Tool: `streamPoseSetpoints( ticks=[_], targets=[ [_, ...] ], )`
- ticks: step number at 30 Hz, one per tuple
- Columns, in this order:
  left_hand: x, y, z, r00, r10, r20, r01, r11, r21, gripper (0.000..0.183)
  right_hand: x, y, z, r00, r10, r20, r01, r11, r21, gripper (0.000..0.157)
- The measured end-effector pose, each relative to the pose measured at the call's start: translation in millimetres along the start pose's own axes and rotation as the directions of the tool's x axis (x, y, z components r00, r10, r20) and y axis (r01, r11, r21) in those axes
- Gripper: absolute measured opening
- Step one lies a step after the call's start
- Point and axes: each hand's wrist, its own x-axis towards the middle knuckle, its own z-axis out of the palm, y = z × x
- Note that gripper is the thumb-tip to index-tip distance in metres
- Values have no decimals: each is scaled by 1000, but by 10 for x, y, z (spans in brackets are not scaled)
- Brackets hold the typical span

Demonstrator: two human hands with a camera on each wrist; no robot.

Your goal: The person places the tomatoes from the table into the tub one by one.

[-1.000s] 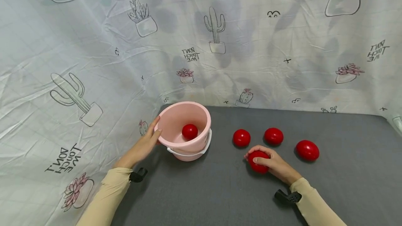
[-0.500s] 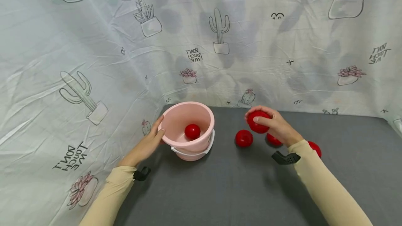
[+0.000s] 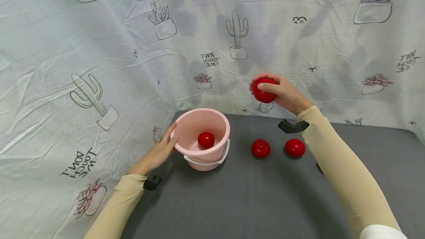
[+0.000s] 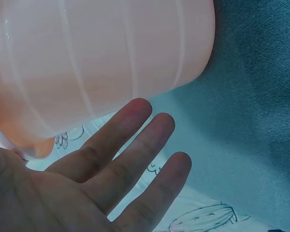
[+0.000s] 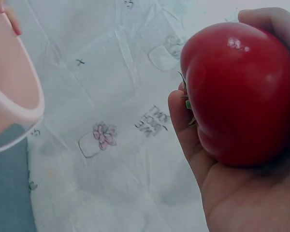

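My right hand (image 3: 285, 95) holds a red tomato (image 3: 264, 93) in the air, against the backdrop curtain, to the right of the pink bucket (image 3: 187, 134). In the right wrist view the fingers curl round this tomato (image 5: 241, 96), and a bit of green stem shows. My left hand (image 3: 159, 156) touches the left side of the bucket at its rim. Seen from the left wrist, three fingers (image 4: 130, 145) stretch straight out beside the bucket wall (image 4: 101, 58). One tomato (image 3: 206, 140) lies inside the bucket.
Two more tomatoes, one (image 3: 260, 148) nearer the bucket and one (image 3: 294, 148) farther right, lie on the grey tabletop (image 3: 225, 202). A white bucket handle (image 3: 223, 158) hangs down in front. The cactus-print curtain (image 3: 282, 40) rises behind and on the left.
My right hand has lifted its tomato from the table, up past the other tomatoes and slightly left. Its forearm now covers the rightmost tomato. The left hand stays at the bucket.
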Motion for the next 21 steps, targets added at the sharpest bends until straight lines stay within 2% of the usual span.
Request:
streamPoseSetpoints(
  ticks=[5, 14, 21],
  targets=[
    [5, 3, -9, 1000, -12, -5, 12, 1000, 29, 61, 224, -30, 133, 999, 24, 36, -22, 998, -59, 26],
    [15, 12, 10, 1000, 6, 8, -7, 1000, 6, 61, 604, 47, 447, 994, -11, 111, 4, 998, 55, 22],
    [1, 9, -14, 1000, -4, 3, 4, 1000, 30, 60, 824, 239, 765, 978, -19, 209, -13, 988, 151, 22]
  ],
)
